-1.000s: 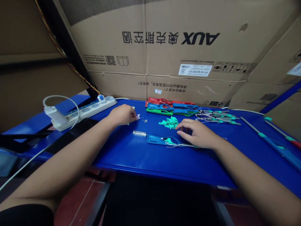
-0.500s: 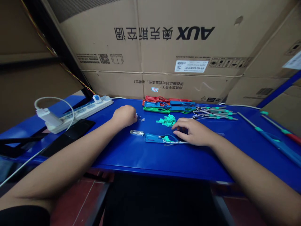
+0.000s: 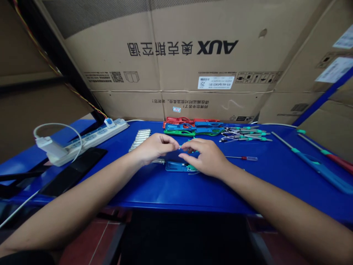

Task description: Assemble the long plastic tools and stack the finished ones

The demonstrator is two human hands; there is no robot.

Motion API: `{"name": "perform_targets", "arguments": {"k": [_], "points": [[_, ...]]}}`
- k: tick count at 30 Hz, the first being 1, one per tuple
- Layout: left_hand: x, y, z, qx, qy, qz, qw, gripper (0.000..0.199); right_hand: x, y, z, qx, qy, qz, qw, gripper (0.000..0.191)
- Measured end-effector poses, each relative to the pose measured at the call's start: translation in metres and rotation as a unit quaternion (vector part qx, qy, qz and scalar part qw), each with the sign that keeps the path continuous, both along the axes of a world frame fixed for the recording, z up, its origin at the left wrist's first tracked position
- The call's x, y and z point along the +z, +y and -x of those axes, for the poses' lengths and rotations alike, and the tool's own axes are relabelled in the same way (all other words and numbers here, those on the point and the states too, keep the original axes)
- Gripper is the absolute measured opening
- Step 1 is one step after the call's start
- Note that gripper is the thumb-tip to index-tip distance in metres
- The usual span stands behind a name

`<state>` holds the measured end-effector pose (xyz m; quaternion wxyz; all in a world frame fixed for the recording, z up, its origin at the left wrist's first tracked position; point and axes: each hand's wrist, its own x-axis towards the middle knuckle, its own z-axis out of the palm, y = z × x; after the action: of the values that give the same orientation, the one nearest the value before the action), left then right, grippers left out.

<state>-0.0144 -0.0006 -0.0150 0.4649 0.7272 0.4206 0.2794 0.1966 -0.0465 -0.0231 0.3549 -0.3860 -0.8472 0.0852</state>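
My left hand [image 3: 158,147] pinches a tiny pale piece [image 3: 180,147] between thumb and fingertips. Facing it from the right is my right hand [image 3: 206,156], its thumb and fingers apart, with the index fingertip close to that piece. Whether it touches the piece cannot be made out. Beneath the hands lies a blue handle shell [image 3: 174,166] with green parts and wires, its right part hidden by my right hand. A clear-and-metal piece [image 3: 158,161] is left of the shell. The green parts pile behind my right hand is mostly covered.
Silvery pieces [image 3: 142,137] lie in a row behind my left hand. Red, blue and green shells [image 3: 208,130] and wired rods [image 3: 248,133] are at the back. A screwdriver [image 3: 249,158] lies right. A power strip [image 3: 93,138] and black object [image 3: 73,171] are left.
My left hand has moved right from the small metal bits, uncovering the silvery row, and now pinches a tiny piece. My right hand has shifted left to meet it. The view has shifted slightly.
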Motion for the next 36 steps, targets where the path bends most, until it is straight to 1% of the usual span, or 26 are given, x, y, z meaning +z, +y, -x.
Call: {"name": "perform_targets", "arguments": {"k": [2,4,6,9,10,12,14,15,16,17,19,21,22,24,26,28,30,33,36], "points": [[0.000,-0.003,-0.002,0.005,-0.016,0.028,0.999,0.023,0.000,0.002,0.005,-0.011,0.023,-0.012,1.000,0.011],[0.000,-0.003,-0.002,0.007,-0.026,0.033,0.999,0.025,0.001,0.004,0.007,-0.015,0.032,-0.026,0.999,0.012],[0.000,-0.003,-0.002,0.017,-0.029,0.020,0.999,0.026,0.003,0.007,0.009,-0.019,0.003,-0.038,0.999,0.017],[0.002,-0.001,0.003,0.026,-0.013,-0.004,1.000,0.029,0.007,0.012,0.009,-0.022,-0.077,-0.057,0.995,0.024],[0.003,0.001,0.007,0.010,0.002,-0.025,1.000,0.030,0.009,0.013,0.008,-0.019,-0.098,-0.061,0.993,0.026],[0.006,0.005,0.018,-0.058,0.061,-0.100,0.991,0.032,0.011,0.016,0.003,-0.016,-0.112,-0.063,0.992,0.026],[0.009,0.011,0.032,-0.142,0.161,-0.188,0.958,0.037,0.011,0.018,-0.006,-0.025,-0.093,-0.050,0.994,0.022],[0.010,0.015,0.039,-0.170,0.211,-0.209,0.940,0.042,0.011,0.018,-0.011,-0.031,-0.080,-0.038,0.996,0.019],[0.010,0.018,0.045,-0.188,0.252,-0.212,0.925,0.047,0.010,0.019,-0.016,-0.036,-0.068,-0.023,0.997,0.017],[0.010,0.022,0.050,-0.200,0.279,-0.209,0.916,0.047,0.009,0.020,-0.022,-0.039,-0.057,-0.008,0.998,0.015],[0.009,0.027,0.057,-0.216,0.305,-0.205,0.905,0.034,0.008,0.021,-0.029,-0.042,-0.042,0.016,0.998,0.013],[0.007,0.028,0.058,-0.215,0.299,-0.208,0.906,0.022,0.008,0.021,-0.032,-0.046,-0.036,0.023,0.998,0.011],[0.007,0.027,0.056,-0.208,0.284,-0.206,0.913,0.019,0.008,0.021,-0.031,-0.045,-0.040,0.020,0.998,0.011],[0.006,0.022,0.049,-0.181,0.232,-0.203,0.934,0.021,0.007,0.019,-0.027,-0.039,-0.056,0.016,0.998,0.011],[0.005,0.014,0.038,-0.151,0.168,-0.225,0.948,0.027,0.005,0.018,-0.021,-0.027,-0.076,0.020,0.997,0.011],[0.002,0.005,0.026,-0.128,0.128,-0.272,0.945,0.035,0.002,0.016,-0.014,-0.016,-0.097,0.029,0.995,0.011],[-0.002,-0.002,0.015,-0.130,0.123,-0.300,0.937,0.034,-0.001,0.015,-0.009,-0.015,-0.107,0.033,0.994,0.011],[-0.006,-0.009,0.005,-0.147,0.140,-0.311,0.928,0.032,-0.004,0.015,-0.004,-0.033,-0.085,0.036,0.995,0.010],[-0.009,-0.012,0.002,-0.153,0.145,-0.324,0.922,0.034,-0.003,0.016,-0.002,-0.058,-0.047,0.051,0.996,0.009]]}}
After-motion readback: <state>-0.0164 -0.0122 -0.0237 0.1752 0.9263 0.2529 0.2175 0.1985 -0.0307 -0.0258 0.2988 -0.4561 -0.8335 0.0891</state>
